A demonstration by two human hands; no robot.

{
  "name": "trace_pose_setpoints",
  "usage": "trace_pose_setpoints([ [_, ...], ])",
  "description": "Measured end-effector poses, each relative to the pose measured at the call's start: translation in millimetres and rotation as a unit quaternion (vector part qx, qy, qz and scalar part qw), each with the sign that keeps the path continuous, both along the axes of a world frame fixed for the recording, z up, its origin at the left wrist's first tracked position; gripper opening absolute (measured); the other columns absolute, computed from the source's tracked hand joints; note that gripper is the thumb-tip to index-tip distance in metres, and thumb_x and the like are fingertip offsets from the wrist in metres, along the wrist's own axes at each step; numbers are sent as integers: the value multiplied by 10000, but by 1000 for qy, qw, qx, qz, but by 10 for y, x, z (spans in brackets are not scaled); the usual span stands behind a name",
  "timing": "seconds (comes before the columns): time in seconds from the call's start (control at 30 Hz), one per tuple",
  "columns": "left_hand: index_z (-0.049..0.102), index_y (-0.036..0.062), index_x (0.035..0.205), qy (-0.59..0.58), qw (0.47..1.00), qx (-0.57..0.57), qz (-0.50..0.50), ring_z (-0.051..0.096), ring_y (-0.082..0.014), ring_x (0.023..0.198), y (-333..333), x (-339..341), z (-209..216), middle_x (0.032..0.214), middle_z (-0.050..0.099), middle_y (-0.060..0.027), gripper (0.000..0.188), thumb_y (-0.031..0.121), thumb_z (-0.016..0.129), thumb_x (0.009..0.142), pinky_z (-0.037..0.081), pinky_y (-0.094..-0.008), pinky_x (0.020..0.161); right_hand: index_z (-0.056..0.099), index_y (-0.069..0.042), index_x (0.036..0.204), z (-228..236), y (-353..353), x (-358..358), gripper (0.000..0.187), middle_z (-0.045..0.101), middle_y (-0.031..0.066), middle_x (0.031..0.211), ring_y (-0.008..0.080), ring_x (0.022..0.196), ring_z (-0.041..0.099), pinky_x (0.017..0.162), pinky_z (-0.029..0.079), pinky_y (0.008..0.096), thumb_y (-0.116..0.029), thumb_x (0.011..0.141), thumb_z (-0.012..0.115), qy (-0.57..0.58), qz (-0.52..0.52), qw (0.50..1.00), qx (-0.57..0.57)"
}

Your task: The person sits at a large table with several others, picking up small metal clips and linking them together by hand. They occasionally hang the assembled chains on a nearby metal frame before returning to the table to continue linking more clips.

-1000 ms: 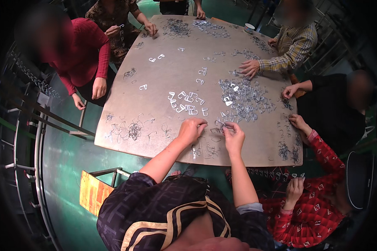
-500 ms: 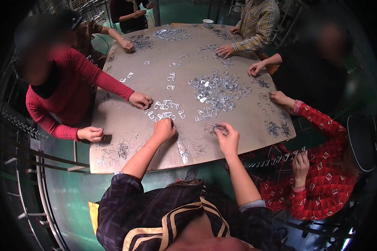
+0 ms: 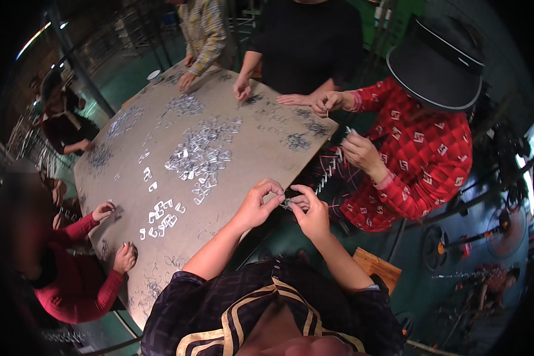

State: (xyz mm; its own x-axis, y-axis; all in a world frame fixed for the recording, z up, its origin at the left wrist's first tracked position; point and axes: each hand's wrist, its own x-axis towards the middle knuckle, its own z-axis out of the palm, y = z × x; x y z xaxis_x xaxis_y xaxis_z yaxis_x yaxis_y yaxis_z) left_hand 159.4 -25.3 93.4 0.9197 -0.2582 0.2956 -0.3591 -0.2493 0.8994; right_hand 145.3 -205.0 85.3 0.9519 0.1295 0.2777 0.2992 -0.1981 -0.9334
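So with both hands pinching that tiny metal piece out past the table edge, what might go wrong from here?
The small metal piece sits between the left hand and right hand just beyond the table rim, so a slip would likely drop it to the floor. The person in the red patterned sleeve works close by, so elbows could bump. The loose pile of metal pieces could scatter if the board is knocked.

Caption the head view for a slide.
Left hand and right hand pinch a small silver metal piece together beside the brown board table.
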Motion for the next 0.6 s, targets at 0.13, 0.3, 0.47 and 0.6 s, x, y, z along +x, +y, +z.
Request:
trace_pose_setpoints([
  [0.13, 579, -8, 933, 56, 992, -31, -112, 597, -194, 924, -554, 107, 30, 939, 627, -100, 90, 58, 614, 882, 459, -324, 866, 577, -52, 1167, -56, -488, -125, 378, 709, 119, 829, 211, 745, 714, 670, 558, 308, 23, 804, 652, -19, -72, 997, 20],
  [0.3, 541, -6, 968, 24, 966, 1, -259, 617, -160, 870, -1387, 175, 146, 971, 653, -117, 57, 26, 556, 924, 505, -301, 794, 578, -53, 1189, -13, -1271, -512, 408, 715, 112, 881, 187, 795, 714, 702, 562, 290, -2, 801, 692, -28, -184, 982, 24],
  [0.47, 514, 1, 971, 79, 912, -27, -401, 616, -173, 959, -2135, 151, 180, 1020, 649, -133, 42, -9, 518, 930, 479, -308, 863, 647, -16, 1083, -157, -1980, -955, 305, 707, 113, 899, 165, 816, 700, 724, 551, 279, -9, 787, 719, -77, -347, 932, 75],
  [0.6, 490, 16, 972, 143, 861, -15, -487, 609, -185, 986, -2730, 79, 158, 1030, 637, -143, 56, -6, 520, 930, 465, -310, 875, 665, -13, 959, -509, -2787, -1467, 112, 646, 9, 806, 58, 698, 566, 657, 474, 215, -24, 849, 671, -99, -640, 749, 141],
])
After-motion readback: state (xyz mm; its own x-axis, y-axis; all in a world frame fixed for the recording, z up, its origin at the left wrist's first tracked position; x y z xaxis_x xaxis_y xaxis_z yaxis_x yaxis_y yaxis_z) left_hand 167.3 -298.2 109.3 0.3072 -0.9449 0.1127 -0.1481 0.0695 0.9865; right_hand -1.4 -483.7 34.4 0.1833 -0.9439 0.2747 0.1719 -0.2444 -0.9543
